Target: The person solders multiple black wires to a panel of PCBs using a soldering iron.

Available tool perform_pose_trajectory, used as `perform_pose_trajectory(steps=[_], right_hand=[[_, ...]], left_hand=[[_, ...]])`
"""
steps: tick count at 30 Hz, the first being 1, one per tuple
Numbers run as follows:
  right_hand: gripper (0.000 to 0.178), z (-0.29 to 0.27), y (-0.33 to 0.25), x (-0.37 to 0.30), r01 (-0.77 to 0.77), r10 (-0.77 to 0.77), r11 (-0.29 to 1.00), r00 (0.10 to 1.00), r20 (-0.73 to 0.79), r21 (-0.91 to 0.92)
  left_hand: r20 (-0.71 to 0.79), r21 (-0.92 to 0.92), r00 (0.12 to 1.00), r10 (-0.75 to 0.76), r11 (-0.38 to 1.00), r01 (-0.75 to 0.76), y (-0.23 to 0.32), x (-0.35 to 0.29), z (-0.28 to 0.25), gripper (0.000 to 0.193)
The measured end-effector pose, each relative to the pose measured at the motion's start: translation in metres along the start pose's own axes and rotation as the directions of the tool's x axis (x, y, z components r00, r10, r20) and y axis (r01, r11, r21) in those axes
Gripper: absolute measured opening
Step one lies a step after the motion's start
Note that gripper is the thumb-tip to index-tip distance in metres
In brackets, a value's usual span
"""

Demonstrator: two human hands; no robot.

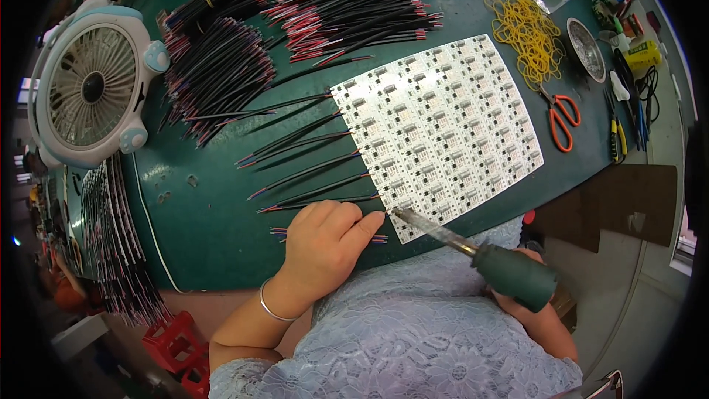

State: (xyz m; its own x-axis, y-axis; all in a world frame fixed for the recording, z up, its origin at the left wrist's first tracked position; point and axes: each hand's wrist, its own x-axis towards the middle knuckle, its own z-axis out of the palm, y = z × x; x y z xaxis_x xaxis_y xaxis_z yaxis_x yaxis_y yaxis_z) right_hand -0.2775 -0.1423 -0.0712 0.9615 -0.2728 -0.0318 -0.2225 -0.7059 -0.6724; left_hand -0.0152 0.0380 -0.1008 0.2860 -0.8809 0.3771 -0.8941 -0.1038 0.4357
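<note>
Iron (473,250) in right hand (528,303) points up-left at panel (443,129).

head cam | faces down, close | over green worktable (221,236)

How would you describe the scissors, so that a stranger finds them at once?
Start at the white panel of small circuit boards in the middle of the green mat. Look just past its right edge, below the heap of yellow rubber bands. The scissors lie there, the only tool with bright orange loop handles.
</note>
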Motion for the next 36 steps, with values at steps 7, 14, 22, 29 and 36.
perform_pose_trajectory(steps=[7, 14, 22, 29, 36], right_hand=[[0.067, -0.001, -0.013, 0.047, -0.087, 0.438, 0.233, 0.899, -0.025, 0.969], [0.052, 0.0, -0.015, 0.069, -0.065, 0.397, 0.126, 0.918, 0.01, 0.99], [0.059, 0.013, -0.008, 0.075, -0.035, 0.41, 0.112, 0.912, -0.014, 0.993], [0.054, 0.003, 0.011, 0.016, -0.179, 0.3, 0.47, 0.953, 0.034, 0.864], [0.03, 0.006, 0.005, 0.018, -0.042, 0.048, 0.971, 0.999, -0.023, 0.236]], left_hand=[[0.026, 0.011, 1.0, 0.008, 1.0, -0.008, -0.001, 0.001, 0.0, 0.029], [0.032, -0.008, 0.999, -0.014, 1.0, 0.015, -0.002, 0.004, -0.006, 0.03], [0.021, 0.015, 0.997, -0.069, 0.998, 0.069, 0.005, 0.011, -0.026, 0.033], [0.096, -0.063, 0.987, -0.126, 0.989, 0.133, 0.001, 0.001, -0.005, 0.034], [0.047, -0.065, 0.997, -0.057, 0.996, 0.06, 0.002, 0.001, -0.004, 0.03]])
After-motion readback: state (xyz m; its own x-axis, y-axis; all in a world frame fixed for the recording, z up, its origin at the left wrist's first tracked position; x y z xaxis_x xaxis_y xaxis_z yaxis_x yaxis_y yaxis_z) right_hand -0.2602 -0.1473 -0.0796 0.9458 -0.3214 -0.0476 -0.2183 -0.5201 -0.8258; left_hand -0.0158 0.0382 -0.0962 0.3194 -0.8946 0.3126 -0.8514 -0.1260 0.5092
